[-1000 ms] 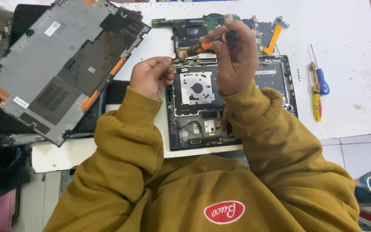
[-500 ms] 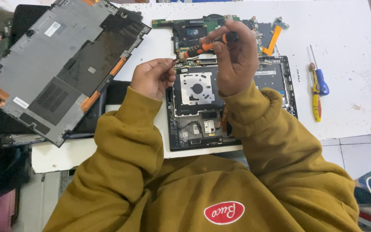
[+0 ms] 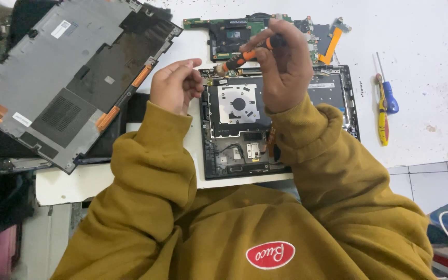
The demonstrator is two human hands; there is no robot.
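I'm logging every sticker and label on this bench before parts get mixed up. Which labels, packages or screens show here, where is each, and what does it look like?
Upper cover sticker: small white rectangle, near the top of the grey bottom cover.
Lower cover sticker: small white rectangle, near that cover's lower left edge.
Chassis label: narrow pale strip, inside the open laptop chassis, beside the right hand.
No packages or screens show.

orange-black screwdriver (image 3: 247,53), tilted over open laptop chassis (image 3: 234,129)

Grey laptop bottom cover (image 3: 66,78) at 10 o'clock; blue screwdriver (image 3: 388,93) & yellow screwdriver (image 3: 382,116) at 3, on white table (image 3: 416,46).
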